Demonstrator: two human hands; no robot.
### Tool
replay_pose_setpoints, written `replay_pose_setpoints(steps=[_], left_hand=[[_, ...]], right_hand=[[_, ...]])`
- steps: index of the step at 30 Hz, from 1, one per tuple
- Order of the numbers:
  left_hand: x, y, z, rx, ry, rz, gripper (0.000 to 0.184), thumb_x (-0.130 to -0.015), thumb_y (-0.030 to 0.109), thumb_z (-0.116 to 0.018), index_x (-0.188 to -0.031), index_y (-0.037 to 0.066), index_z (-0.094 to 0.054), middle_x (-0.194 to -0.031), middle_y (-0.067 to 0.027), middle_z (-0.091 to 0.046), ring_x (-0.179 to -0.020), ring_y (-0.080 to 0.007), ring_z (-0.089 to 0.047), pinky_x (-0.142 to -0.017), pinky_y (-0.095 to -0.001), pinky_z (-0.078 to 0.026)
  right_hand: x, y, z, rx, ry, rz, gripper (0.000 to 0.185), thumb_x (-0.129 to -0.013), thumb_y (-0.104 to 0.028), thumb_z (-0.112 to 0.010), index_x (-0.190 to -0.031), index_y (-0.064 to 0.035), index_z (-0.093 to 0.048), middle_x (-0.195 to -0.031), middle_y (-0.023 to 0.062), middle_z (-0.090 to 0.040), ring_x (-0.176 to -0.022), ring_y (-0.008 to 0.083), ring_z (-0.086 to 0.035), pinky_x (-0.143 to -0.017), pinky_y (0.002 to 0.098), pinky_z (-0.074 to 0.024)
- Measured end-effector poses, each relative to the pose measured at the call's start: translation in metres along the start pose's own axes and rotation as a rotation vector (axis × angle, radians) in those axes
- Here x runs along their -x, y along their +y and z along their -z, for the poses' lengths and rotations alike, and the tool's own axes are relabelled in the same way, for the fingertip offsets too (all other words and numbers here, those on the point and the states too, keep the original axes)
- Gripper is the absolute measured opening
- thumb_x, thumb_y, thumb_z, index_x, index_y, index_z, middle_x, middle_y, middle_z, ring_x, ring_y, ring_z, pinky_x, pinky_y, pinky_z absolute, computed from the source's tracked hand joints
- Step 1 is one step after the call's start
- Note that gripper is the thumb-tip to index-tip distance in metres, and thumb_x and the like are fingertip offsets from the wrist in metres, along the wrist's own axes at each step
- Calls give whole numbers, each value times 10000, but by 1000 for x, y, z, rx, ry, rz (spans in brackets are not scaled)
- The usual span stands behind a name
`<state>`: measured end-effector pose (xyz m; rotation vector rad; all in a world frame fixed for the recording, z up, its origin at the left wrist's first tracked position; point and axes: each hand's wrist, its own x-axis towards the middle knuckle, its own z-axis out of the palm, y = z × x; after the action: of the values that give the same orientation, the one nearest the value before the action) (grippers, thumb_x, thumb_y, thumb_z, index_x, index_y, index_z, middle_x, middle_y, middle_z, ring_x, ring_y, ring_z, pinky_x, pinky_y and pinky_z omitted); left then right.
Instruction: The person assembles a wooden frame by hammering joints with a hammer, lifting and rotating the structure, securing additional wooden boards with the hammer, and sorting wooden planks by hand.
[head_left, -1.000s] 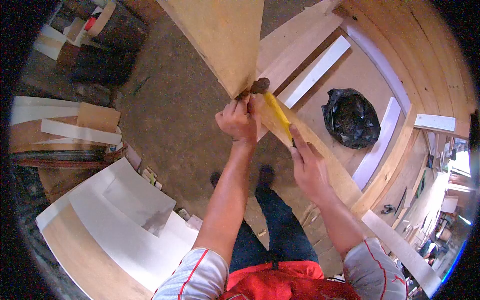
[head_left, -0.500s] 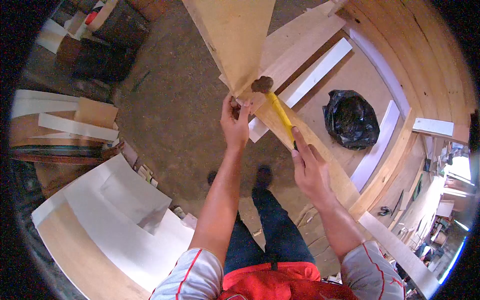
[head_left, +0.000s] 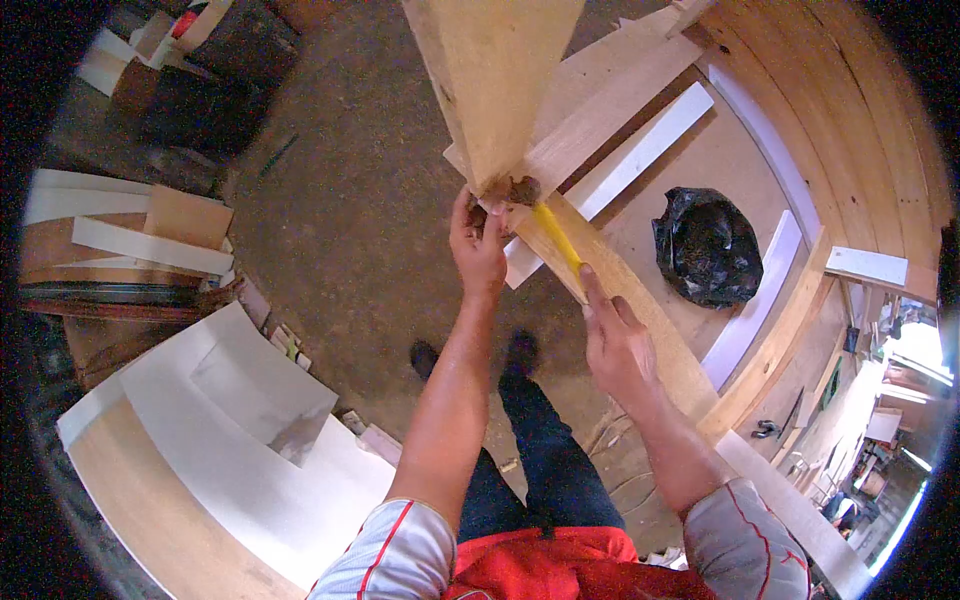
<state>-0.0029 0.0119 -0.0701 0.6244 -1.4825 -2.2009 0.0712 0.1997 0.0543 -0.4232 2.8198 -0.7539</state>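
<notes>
My right hand (head_left: 618, 340) is wrapped round the yellow handle of a hammer (head_left: 560, 238), with the index finger along the handle. The dark hammer head lies at the lower tip of a tall wooden panel (head_left: 497, 90), close to my left hand. My left hand (head_left: 478, 245) has its fingers bent at that same corner; what they pinch, if anything, is too small to make out. A long wooden board (head_left: 640, 300) runs from the corner down to the right, beneath the hammer.
A black plastic bag (head_left: 708, 248) lies on a brown sheet between white strips (head_left: 645, 150). White and tan sheets (head_left: 240, 420) are at the lower left, with stacked boards (head_left: 150, 245) above them. Scissors (head_left: 766, 429) lie at the right.
The hammer head has come down nearer the corner and my left fingers. The tall panel appears further right in view. My left hand, more closed a second ago, has its fingers raised at the corner.
</notes>
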Motion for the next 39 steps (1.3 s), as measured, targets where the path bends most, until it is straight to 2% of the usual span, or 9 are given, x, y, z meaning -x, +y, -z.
replay_pose_setpoints(steps=[5, 8, 12, 14, 20, 29, 32, 35, 39], left_hand=[[-4, -5, 4, 83, -49, 19, 529, -946, 78, -663, -1424, -6, -451, -1101, -65, -631, -956, -115, -599, -791, -277, -518], [0, -2, 0, -119, -7, -177, 541, -930, 94, -691, -1413, 0, -466, -1103, -78, -626, -931, -131, -606, -759, -293, -513], [24, 22, -1, -877, 229, -606, 492, -863, 183, -766, -1295, 25, -592, -889, -80, -665, -784, -211, -639, -670, -339, -494], [25, 43, -10, -1229, 89, -618, 466, -821, 234, -796, -1229, 57, -657, -766, -84, -664, -692, -262, -635, -614, -365, -477], [11, 40, -26, -1231, 91, -646, 424, -787, 258, -815, -1179, 128, -718, -699, -109, -658, -604, -318, -623, -543, -407, -465], [0, 12, -15, -605, 29, -531, 310, -796, 158, -815, -1095, 104, -754, -818, -154, -708, -685, -285, -690, -626, -343, -531], [-1, 20, -10, -905, -30, -647, 270, -821, 110, -776, -1090, 101, -752, -812, -149, -708, -678, -275, -692, -615, -330, -528], [-2, 22, -15, -844, -4, -743, 256, -829, 113, -748, -1085, 106, -753, -804, -140, -703, -675, -278, -689, -609, -329, -526], [-6, 9, -4, -849, -25, -687, 259, -823, 157, -732, -1078, 118, -752, -787, -132, -689, -670, -291, -681, -592, -348, -519]], right_hand=[[7, 1, 9, -137, 16, -18, 579, -1002, -151, -515, -1550, -230, -345, -838, 220, -578, -737, 427, -620, -647, 532, -532], [4, -7, 20, -197, 67, -18, 552, -1006, -156, -514, -1537, -216, -376, -856, 234, -583, -765, 426, -620, -671, 527, -527], [3, 5, 22, -256, 127, -19, 525, -1002, -158, -525, -1515, -196, -420, -885, 245, -594, -779, 422, -620, -695, 508, -527], [8, 9, 22, -241, 120, -44, 521, -998, -159, -532, -1509, -188, -432, -900, 245, -602, -790, 415, -623, -706, 498, -529], [21, 19, 21, -238, 21, -104, 549, -985, -149, -546, -1518, -195, -422, -889, 217, -618, -777, 393, -641, -683, 484, -533], [19, 16, 18, -278, 23, -102, 558, -985, -153, -561, -1521, -216, -420, -859, 201, -609, -749, 392, -636, -678, 477, -535], [9, 11, 11, -318, 85, -22, 569, -990, -142, -551, -1532, -229, -400, -842, 203, -593, -739, 395, -621, -680, 476, -532], [-1, -1, 15, -323, 45, -70, 535, -969, -45, -571, -1489, -116, -467, -846, 207, -596, -742, 290, -594, -723, 374, -500], [-4, -3, 11, -290, 52, -44, 538, -967, -30, -566, -1489, -112, -466, -910, 222, -618, -749, 283, -600, -725, 365, -504]])
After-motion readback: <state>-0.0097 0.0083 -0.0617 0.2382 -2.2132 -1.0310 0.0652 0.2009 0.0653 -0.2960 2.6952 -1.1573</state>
